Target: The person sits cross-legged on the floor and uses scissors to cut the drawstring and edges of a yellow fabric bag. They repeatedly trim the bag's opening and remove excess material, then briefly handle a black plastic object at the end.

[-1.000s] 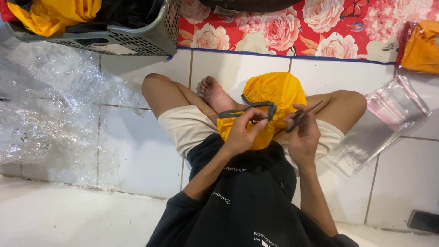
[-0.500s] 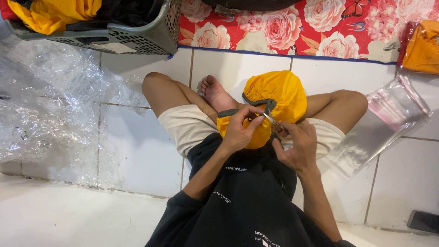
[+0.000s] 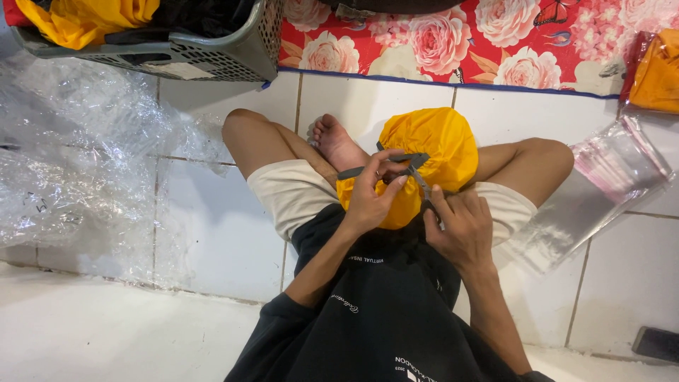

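I sit cross-legged on white floor tiles with a rolled yellow cloth bundle (image 3: 431, 145) resting on my lap. A grey strap (image 3: 385, 167) runs across its front. My left hand (image 3: 371, 198) pinches the strap and presses on the yellow cloth. My right hand (image 3: 461, 230) grips the strap's other end just right of the bundle, pulling it down toward my black shirt. The two hands are close together, both over the near side of the bundle.
A grey plastic basket (image 3: 212, 60) with yellow and black cloth stands at the top left. Crumpled clear plastic sheeting (image 3: 71, 170) lies left. A red floral mat (image 3: 460, 39) spans the top. Clear plastic bags (image 3: 601, 191) lie right, a packed orange item (image 3: 654, 71) beyond.
My right hand has drawn the strap's end in from out at the right down toward my body. My left hand stays on the bundle.
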